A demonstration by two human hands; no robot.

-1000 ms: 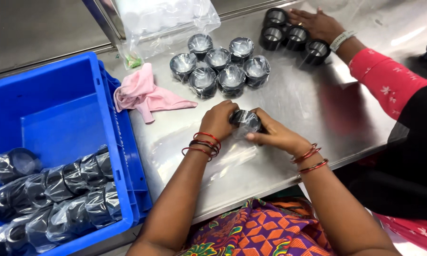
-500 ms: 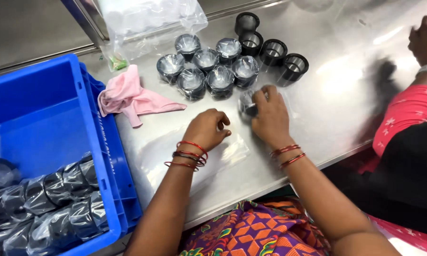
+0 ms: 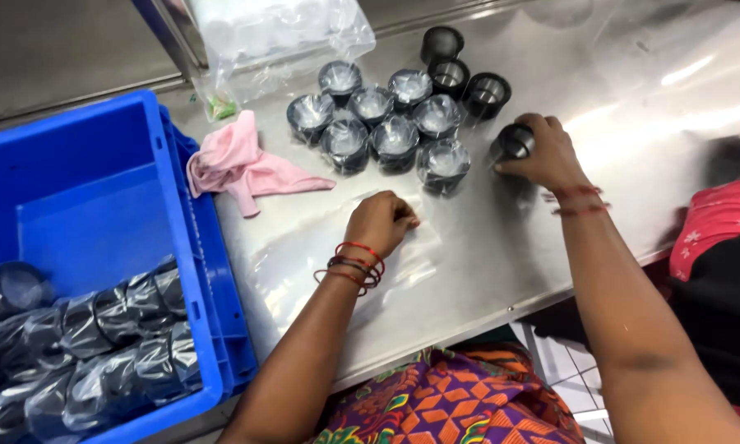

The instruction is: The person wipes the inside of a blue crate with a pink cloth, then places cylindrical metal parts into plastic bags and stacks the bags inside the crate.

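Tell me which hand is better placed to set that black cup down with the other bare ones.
The right hand. It already has the black cup in its grip, close to the unwrapped black cups. The left hand rests fisted on the clear plastic bag, farther away.

A steel tabletop (image 3: pixel 501 271) fills most of the view, shiny, with bright light glare toward its far right corner. Past its near edge shows pale tiled floor (image 3: pixel 563 362). Beyond its far left edge lies a dull grey surface (image 3: pixel 57 49)
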